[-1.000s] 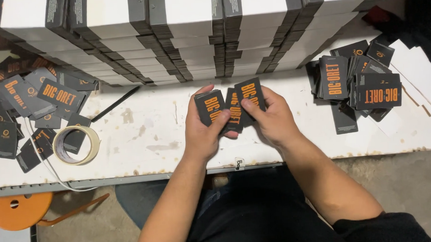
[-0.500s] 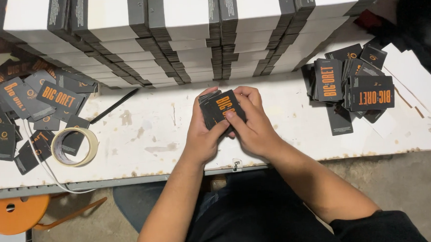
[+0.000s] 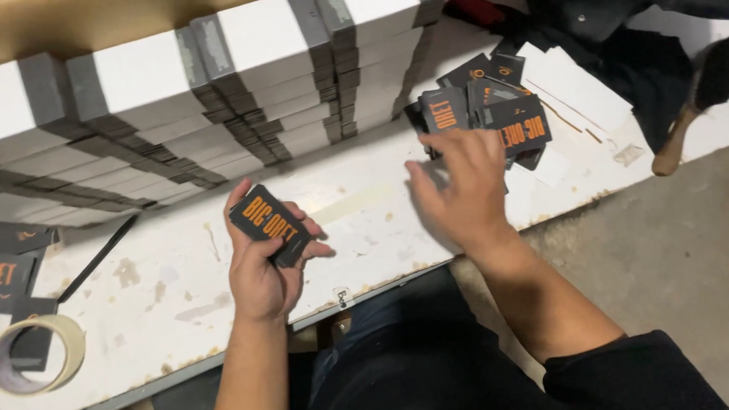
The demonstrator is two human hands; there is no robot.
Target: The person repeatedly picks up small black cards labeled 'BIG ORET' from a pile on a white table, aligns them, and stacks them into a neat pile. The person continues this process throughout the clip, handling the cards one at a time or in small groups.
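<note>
- The left hand curls its fingers around a small stack of black cards with orange lettering, held tilted above the white table.
- The right hand reaches forward, palm down, fingers spread and empty, over the near edge of a loose pile of black cards.
- Beyond both hands stand rows of white boxes.
- Far left of the left hand lies a tape roll.

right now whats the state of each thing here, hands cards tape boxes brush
left hand: gripping a small stack of black cards
right hand: open, fingers spread, over the loose card pile
tape roll: lying flat on the white table
white boxes: closed, stacked in rows
brush: lying untouched
</note>
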